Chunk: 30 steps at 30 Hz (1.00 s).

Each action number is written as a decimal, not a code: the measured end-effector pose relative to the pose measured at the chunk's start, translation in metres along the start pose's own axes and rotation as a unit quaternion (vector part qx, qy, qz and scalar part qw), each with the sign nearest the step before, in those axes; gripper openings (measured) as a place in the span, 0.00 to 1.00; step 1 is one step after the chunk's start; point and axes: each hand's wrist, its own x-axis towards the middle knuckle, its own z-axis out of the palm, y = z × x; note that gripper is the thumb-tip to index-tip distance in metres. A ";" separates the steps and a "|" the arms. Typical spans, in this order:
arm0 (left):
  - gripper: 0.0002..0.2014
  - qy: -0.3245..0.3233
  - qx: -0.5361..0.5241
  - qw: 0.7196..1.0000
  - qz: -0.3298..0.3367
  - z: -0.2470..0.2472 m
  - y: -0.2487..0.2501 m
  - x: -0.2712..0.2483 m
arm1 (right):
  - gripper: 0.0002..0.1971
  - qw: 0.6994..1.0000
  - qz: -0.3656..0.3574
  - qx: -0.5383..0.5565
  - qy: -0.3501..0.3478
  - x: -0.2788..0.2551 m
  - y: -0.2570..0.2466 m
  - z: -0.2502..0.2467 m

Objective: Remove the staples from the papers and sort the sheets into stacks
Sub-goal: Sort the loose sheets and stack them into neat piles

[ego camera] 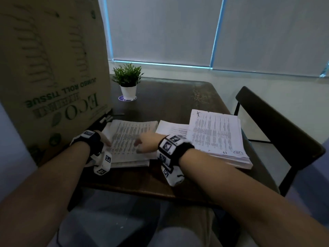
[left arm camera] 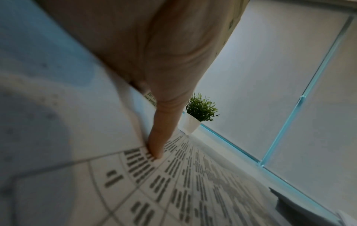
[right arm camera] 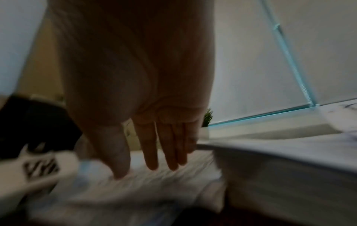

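Here, the large brown cardboard box (ego camera: 53, 68) printed with green "JUMBO ROLL TISSUE" lettering stands upside down at the left edge of the dark wooden table (ego camera: 178, 102), and a black chair (ego camera: 277, 129) sits at the table's right side. On the right of the table lies the thick stack of printed white sheets (ego camera: 217, 136), its top page covered in columns of text, overlapping a lower, thinner white pile (ego camera: 169, 128) beside it. To the left, just in front of the box, lies the second stack of printed sheets (ego camera: 130, 139), and both hands are on it. The left hand (ego camera: 105, 141) rests at that stack's left edge; in the left wrist view one straight finger (left arm camera: 160, 137) presses its tip onto the printed top page. The right hand (ego camera: 147, 144) lies on the same page's near right part, and the right wrist view, though blurred, shows its fingers (right arm camera: 152, 145) straight and close together with the thumb apart, tips down on the paper, pinching nothing. At the far side of the table stands a small green plant in a white pot (ego camera: 128, 81). No staple can be made out.
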 end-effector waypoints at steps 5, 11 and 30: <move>0.31 0.060 -0.074 0.993 0.071 -0.001 0.002 -0.013 | 0.19 0.993 0.040 -0.078 -0.073 0.021 -0.024 0.019; 0.22 0.069 -0.391 0.891 0.218 -0.051 -0.011 -0.027 | 0.48 0.849 0.189 0.362 0.335 0.032 0.000 -0.030; 0.06 0.191 -0.415 0.848 0.269 -0.050 0.015 -0.046 | 0.29 0.691 0.075 0.625 0.355 0.064 0.017 -0.053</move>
